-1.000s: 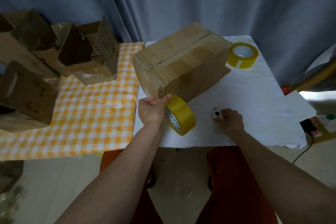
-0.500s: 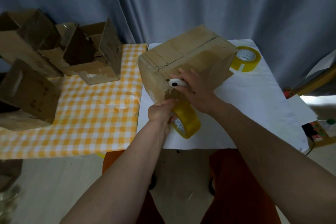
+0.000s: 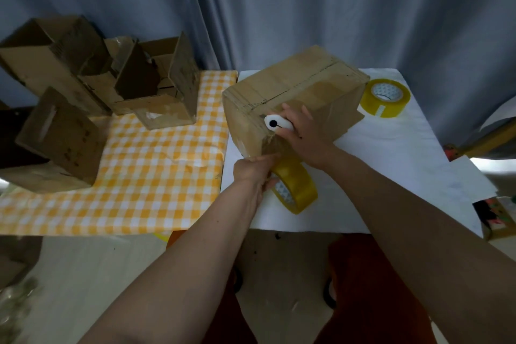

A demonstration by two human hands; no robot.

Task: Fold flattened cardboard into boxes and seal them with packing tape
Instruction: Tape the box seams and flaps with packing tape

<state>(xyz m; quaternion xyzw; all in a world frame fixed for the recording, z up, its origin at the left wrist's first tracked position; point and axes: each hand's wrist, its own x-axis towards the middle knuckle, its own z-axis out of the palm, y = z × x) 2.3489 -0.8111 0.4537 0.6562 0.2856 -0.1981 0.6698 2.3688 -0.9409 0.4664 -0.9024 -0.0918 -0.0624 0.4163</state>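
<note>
Moving from the white-covered counter (image 3: 391, 176) to the closed brown cardboard box (image 3: 293, 98), the right hand (image 3: 301, 134) is gripping a small white cutter (image 3: 276, 123) against its near edge, while the left hand (image 3: 257, 173) is holding a yellow packing-tape roll (image 3: 296, 190) just below the box.

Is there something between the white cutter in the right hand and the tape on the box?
Nothing visible. The right hand holds the white cutter right against the near upper edge of the box, where the tape runs up from the roll.
</note>
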